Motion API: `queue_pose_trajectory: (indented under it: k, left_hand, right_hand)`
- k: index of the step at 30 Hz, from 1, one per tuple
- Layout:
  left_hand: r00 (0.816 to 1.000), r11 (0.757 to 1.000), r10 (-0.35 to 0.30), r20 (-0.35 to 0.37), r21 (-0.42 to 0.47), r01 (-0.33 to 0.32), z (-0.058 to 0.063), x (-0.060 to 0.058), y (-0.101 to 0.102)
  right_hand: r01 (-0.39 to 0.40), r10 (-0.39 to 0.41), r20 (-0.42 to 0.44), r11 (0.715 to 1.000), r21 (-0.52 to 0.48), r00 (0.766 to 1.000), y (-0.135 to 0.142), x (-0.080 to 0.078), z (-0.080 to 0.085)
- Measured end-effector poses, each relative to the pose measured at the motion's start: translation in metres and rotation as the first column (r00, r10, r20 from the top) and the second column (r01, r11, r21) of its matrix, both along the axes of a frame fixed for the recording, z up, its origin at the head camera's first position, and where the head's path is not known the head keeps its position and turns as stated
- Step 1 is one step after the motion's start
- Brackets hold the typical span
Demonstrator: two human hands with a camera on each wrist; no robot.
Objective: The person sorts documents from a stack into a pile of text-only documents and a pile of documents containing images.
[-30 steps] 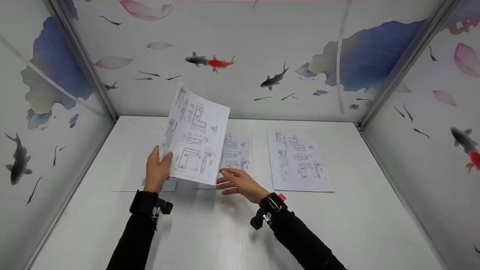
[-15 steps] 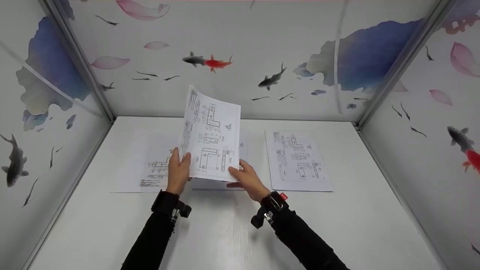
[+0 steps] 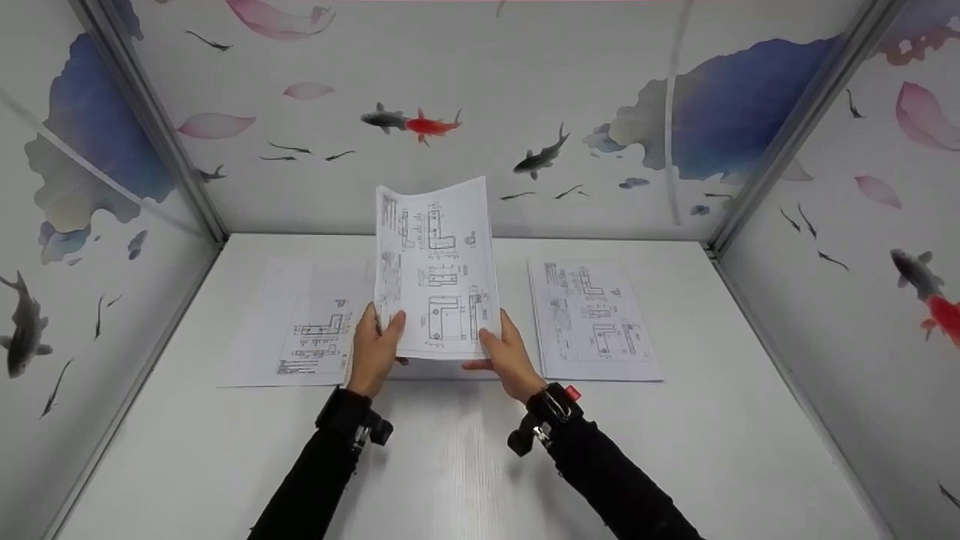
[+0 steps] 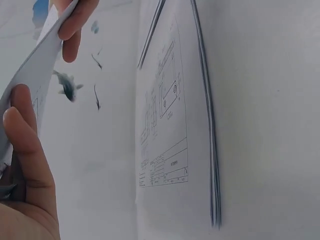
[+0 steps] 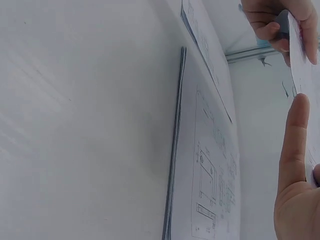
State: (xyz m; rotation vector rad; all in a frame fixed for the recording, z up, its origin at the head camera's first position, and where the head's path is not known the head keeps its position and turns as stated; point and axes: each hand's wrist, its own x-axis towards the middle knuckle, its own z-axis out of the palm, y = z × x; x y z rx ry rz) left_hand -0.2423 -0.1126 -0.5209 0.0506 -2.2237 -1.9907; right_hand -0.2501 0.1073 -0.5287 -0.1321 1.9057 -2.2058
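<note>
A small stack of drawing sheets (image 3: 442, 262), printed with views of an L-shaped part, is held up over the middle of the table, its top edge bowed. My left hand (image 3: 376, 349) grips its lower left side, thumb on the printed face and fingers behind. At the lower right corner my right hand (image 3: 510, 356) pinches it the same way. Below it, a middle paper stack (image 4: 167, 125) lies on the table, mostly hidden in the head view. In the right wrist view the held sheets (image 5: 296, 55) appear nearly edge-on between both hands.
Another pile of drawings (image 3: 596, 322) lies flat on the right, and one with its print turned the other way (image 3: 311, 337) lies on the left. The white table (image 3: 450, 465) is enclosed by walls (image 3: 480, 60) painted with fish and petals.
The held sheets have moved right and now stand straighter. My right hand, earlier loose beside them, has taken hold of their lower right corner. More of the left pile shows.
</note>
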Motion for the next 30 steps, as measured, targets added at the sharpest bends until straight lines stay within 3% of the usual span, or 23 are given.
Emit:
queue_pose_trajectory:
  k: [8,12,18,22,30]
  left_hand:
    - [0.999,0.998,-0.045,0.031,-0.037,0.046,-0.001,-0.002,-0.003]
    - [0.995,0.997,-0.076,0.057,0.016,0.075,-0.002,-0.002,0.000]
    - [0.984,0.981,-0.174,-0.029,0.078,0.176,-0.003,0.000,0.006]
    - [0.982,0.978,-0.175,-0.072,0.101,0.182,-0.004,0.001,0.007]
    - [0.980,0.971,-0.194,-0.047,0.133,0.198,0.001,0.002,0.010]
  right_hand:
    - [0.066,-0.064,0.040,0.996,-0.060,0.997,0.015,-0.006,0.000]
    - [0.035,-0.031,0.047,0.995,-0.088,0.998,0.019,-0.006,0.001]
    - [-0.055,0.055,-0.006,0.995,-0.087,0.998,0.020,-0.006,0.002]
    - [-0.049,0.048,-0.009,0.997,-0.062,0.999,0.024,-0.007,0.002]
    - [-0.048,0.048,0.026,0.998,-0.028,0.998,0.032,-0.007,-0.001]
